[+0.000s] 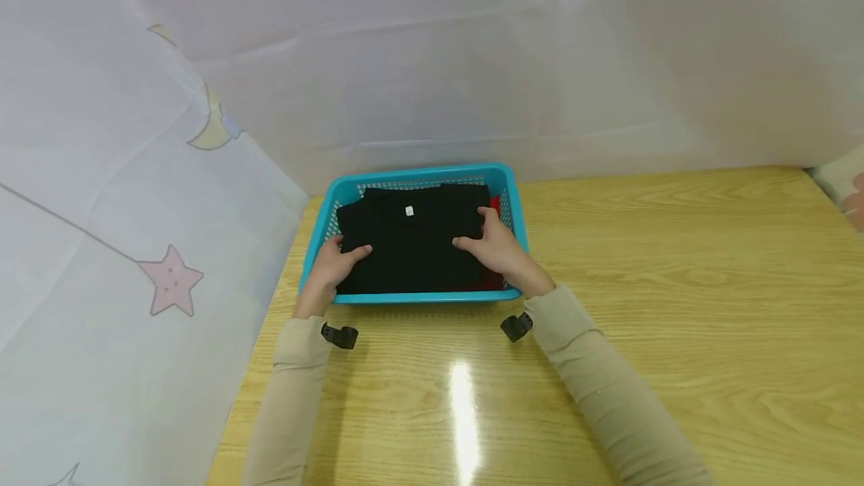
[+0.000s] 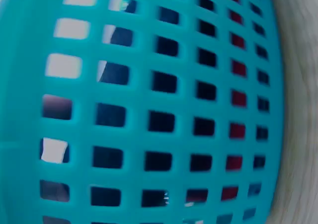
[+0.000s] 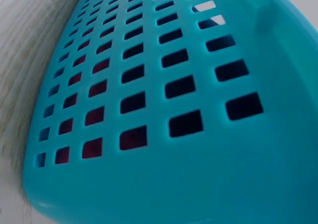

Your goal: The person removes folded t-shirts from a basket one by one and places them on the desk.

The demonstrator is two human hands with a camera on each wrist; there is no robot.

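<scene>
A folded black T-shirt (image 1: 415,250), with a small white label (image 1: 409,211) at its neckline, lies inside a blue-green plastic basket (image 1: 405,298). My left hand (image 1: 332,264) holds the shirt's left side, its thumb lying on the cloth. On the opposite side, my right hand (image 1: 498,247) holds the right edge, thumb on top; some fingertips of both hands are hidden. Red cloth (image 1: 493,280) shows under the shirt at the right. Through the slotted basket wall (image 2: 134,119) in the left wrist view, dark cloth appears over red; neither wrist view shows a hand.
The basket stands on a wooden table (image 1: 675,283), close to a pale cloth backdrop (image 1: 472,81) behind it. Another printed cloth (image 1: 101,171) hangs along the left. Black wrist cameras (image 1: 340,336) sit by the beige sleeves (image 1: 297,396), just outside the basket's front rim.
</scene>
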